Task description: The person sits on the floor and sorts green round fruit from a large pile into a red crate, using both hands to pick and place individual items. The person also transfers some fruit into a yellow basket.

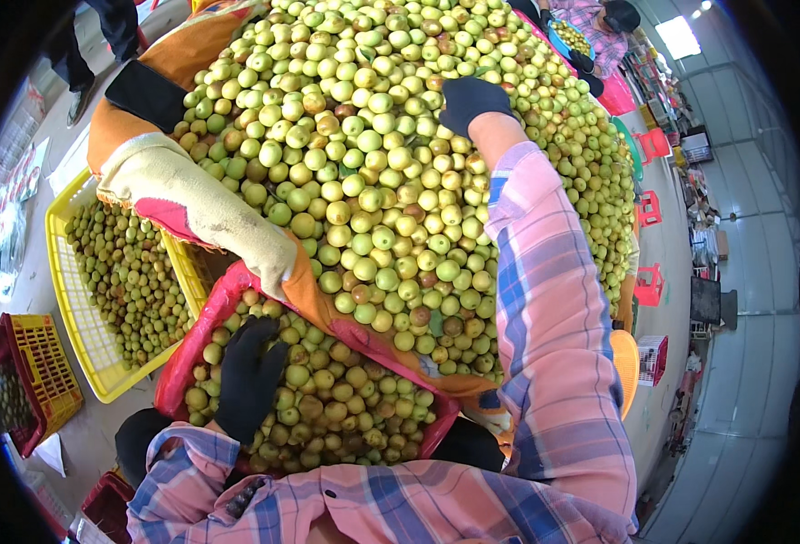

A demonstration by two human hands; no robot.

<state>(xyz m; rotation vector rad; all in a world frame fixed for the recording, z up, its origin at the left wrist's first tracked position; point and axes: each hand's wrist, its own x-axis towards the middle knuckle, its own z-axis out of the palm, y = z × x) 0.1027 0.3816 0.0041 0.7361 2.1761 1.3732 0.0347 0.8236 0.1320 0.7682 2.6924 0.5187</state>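
Observation:
A large heap of round green-yellow fruits, likely jujubes (372, 197), fills the middle, some with brown patches. My right hand (474, 105), in a dark glove, reaches over the heap's far part with its fingers bent down at the fruit; whether it holds one cannot be told. In a black glove, my left hand (251, 374) rests on browner fruits (338, 394) in a crate lined with red plastic (182, 370) before my body. Its fingers are apart, and no fruit shows in them. Rolled orange and cream cloths (202, 190) edge the heap.
At the left stands a yellow plastic crate (77, 326) of small fruits, with another yellow crate (49, 381) beyond it. A black phone-like object (145, 95) lies on the cloth. A co-worker (607, 41) holds a blue basin (570, 41) at the upper right. Red stools (650, 285) stand at right.

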